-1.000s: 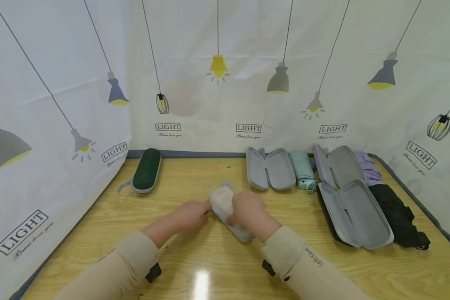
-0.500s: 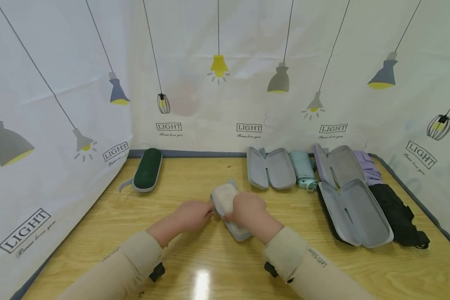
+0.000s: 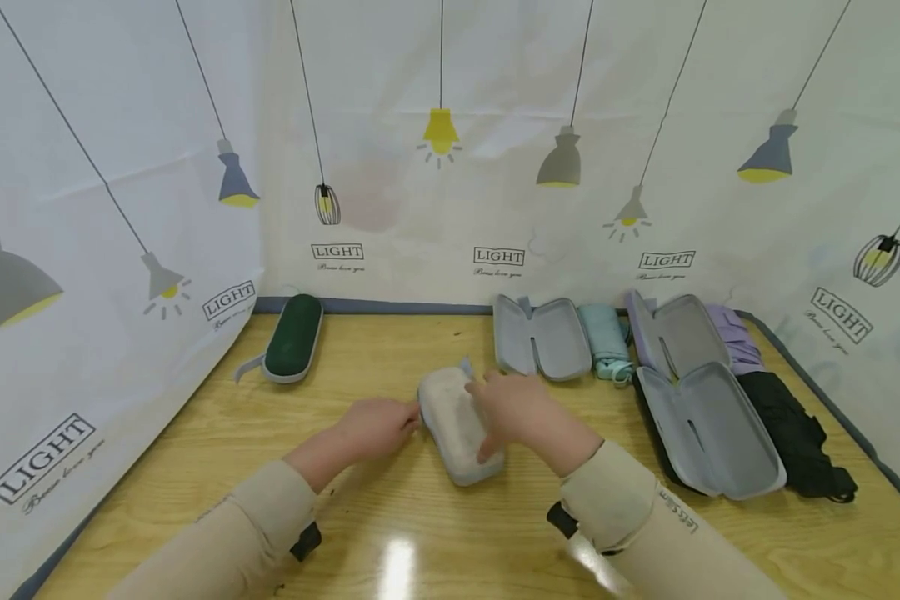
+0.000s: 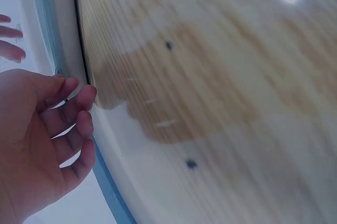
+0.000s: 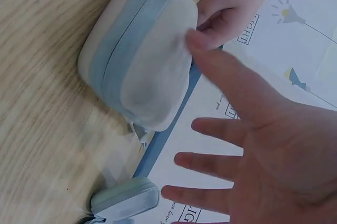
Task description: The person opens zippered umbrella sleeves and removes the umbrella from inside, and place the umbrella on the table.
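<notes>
A cream zippered case with a light blue zip band lies at a slant on the table between both hands. At its left side is my left hand; in the left wrist view, thumb and forefinger pinch what looks like the zip pull, mostly covered by the fingertips. The other left fingers are loosely curled. Over the case's right side hovers my right hand, fingers spread and holding nothing. In the right wrist view its thumb overlaps the case's edge; whether it touches, I cannot tell.
A closed dark green case stands back left. To the right lie open grey-lined cases, one light blue, one purple, one black. Beside them are folded umbrellas in light teal, purple and black.
My right hand has let go of the case's top and shifted right, its fingers spreading, so more of the cream lid shows. The left hand stays at the case's left side.
</notes>
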